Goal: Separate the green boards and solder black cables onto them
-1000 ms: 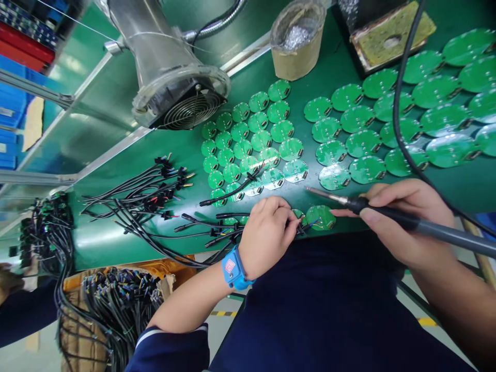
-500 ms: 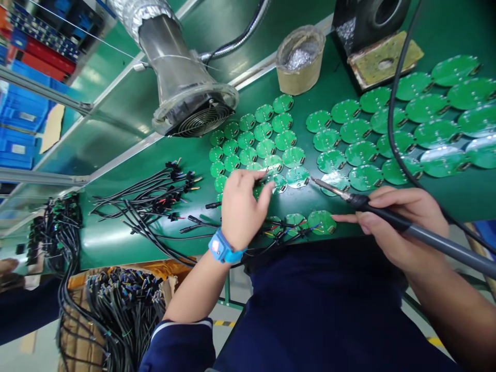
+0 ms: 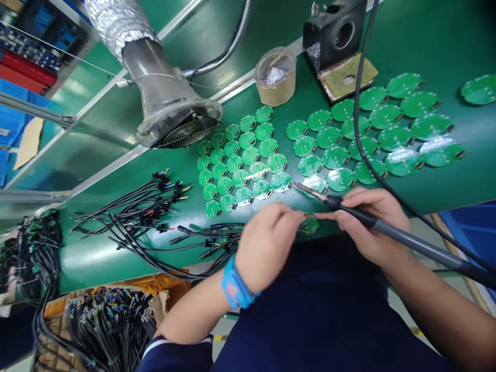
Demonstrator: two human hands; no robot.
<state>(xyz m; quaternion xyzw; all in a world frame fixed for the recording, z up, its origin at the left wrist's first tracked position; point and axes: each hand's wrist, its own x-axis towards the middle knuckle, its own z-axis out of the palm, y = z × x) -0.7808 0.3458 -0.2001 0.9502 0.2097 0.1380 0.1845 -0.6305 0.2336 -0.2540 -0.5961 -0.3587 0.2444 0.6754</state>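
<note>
In my right hand point(image 3: 374, 222) is a soldering iron point(image 3: 372, 219), its tip pointing left beside the lower row of round green circuit boards point(image 3: 281, 182). My right index finger stretches to a circuit board point(image 3: 310, 225) near the bench's front edge. At that board's left side is my left hand point(image 3: 267, 243), fingers pinched together, with a blue strap point(image 3: 235, 287) on the wrist. A reddish bit shows at its fingertips; what the pinch holds is too small to make out. Black cables point(image 3: 228, 235) run out to the left from beneath this hand.
A fume extractor point(image 3: 180, 119) hangs over the bench's back left. Behind the boards stand a tub point(image 3: 276, 77) and a soldering iron stand point(image 3: 333, 39) with a yellow sponge point(image 3: 349, 77). The iron's cord point(image 3: 358, 119) crosses the right boards. More cables point(image 3: 112, 325) fill a box below.
My left hand has moved from above the board rows down to the board at the front edge, its fingers closing into a pinch. The view has shifted; my right hand keeps the iron.
</note>
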